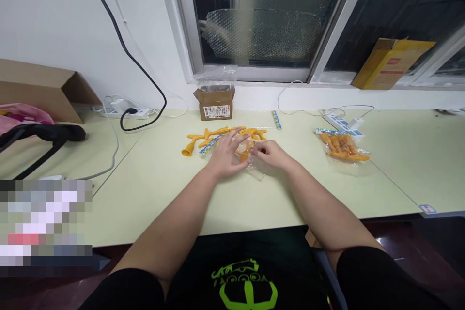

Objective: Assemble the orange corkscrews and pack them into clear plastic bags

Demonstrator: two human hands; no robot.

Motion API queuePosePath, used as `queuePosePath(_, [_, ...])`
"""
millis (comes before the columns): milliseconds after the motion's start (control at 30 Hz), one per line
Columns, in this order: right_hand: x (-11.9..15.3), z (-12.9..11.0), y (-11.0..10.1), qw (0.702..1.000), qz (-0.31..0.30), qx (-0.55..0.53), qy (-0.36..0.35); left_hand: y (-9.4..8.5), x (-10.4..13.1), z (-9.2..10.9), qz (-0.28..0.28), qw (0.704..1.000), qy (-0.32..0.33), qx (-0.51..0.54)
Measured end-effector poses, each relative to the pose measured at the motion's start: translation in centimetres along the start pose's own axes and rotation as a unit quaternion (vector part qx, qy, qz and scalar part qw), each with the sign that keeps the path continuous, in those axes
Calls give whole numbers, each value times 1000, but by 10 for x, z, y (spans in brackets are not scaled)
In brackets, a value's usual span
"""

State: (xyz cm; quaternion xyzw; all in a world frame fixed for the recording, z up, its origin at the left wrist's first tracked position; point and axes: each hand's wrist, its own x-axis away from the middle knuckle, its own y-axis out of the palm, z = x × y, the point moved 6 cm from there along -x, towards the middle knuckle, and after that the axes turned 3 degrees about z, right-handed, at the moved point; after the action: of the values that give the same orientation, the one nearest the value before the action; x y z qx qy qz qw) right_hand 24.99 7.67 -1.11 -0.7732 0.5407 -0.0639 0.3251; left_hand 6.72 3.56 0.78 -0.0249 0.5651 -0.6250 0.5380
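My left hand (228, 156) lies with fingers spread over a clear plastic bag (258, 172) that has a colourful header strip. Orange plastic pieces (244, 151) show in the bag between my hands. At the bag's right side, the fingers of my right hand (272, 154) are pinched together on the film. Just beyond my hands lie loose orange plastic pieces (192, 140), some with a flared, cup-like end. Part of them is hidden behind my left hand.
A filled bag of orange pieces (341, 146) lies to the right, near a power strip (343, 125). Behind my hands stand a small open carton (217, 102) and a flat clear bag with a coloured strip (276, 120). A black cable (125, 48) hangs at left.
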Motion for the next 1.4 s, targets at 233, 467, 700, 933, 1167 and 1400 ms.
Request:
queuePosePath(233, [-1, 46, -50, 978, 197, 70, 14, 14, 3, -22, -101, 993, -61, -27])
queuePosePath(467, [-13, 75, -34, 979, 77, 152, 109, 15, 1, 15, -66, 997, 10, -47])
queuePosePath(700, [2, 89, -65, 920, 149, 214, 294, 43, 2, 47, -62, 990, 34, -126])
queuePosePath(933, [9, 70, -79, 899, 253, -279, 224, 18, -1, 26, -2, 992, -51, -112])
queuePosePath(1167, [20, 3, -52, 893, 21, -437, 106, 4, -2, 17, 60, 995, -81, -2])
queuePosePath(1400, [21, -26, -12, 950, -40, -308, 21, 4, 0, 12, 50, 996, -74, 7])
